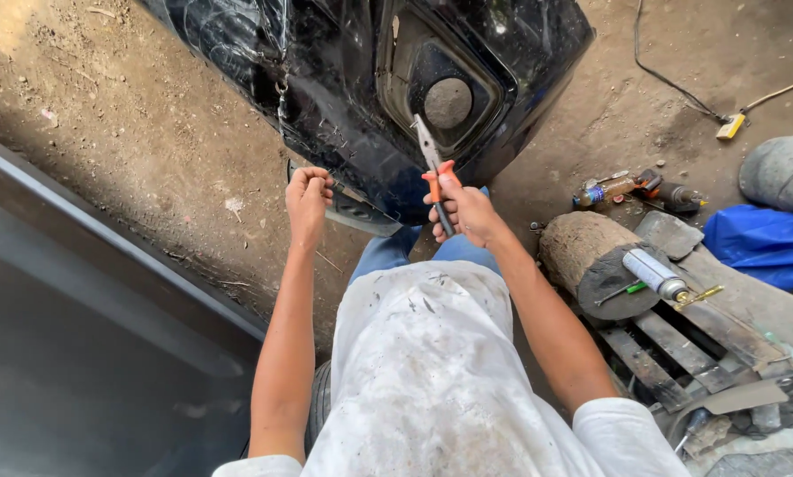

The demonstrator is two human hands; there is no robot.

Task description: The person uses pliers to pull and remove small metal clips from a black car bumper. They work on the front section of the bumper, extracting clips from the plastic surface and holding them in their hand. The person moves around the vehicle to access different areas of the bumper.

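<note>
Near right: log (591, 252) w/ a grey can (654, 274) on top, wooden pallet (670, 349) beside it. Centre: right hand (467, 212), fingers clamped round the orange handles of pliers (432, 163), nose pointing far, at the black bumper (370, 79). Left hand (308, 196) is a closed fist at the bumper's lower edge; can't tell if it grips anything.

- one black bumper (343, 79), cracked up
- one pair of pliers (435, 172), orange grips
- two hands: left (308, 199), right (463, 210)
- one log (582, 252)
- one torch can (654, 274) on the log
- one blue tarp (763, 243)
- one pallet (670, 349)
- one tyre (785, 172)
</note>
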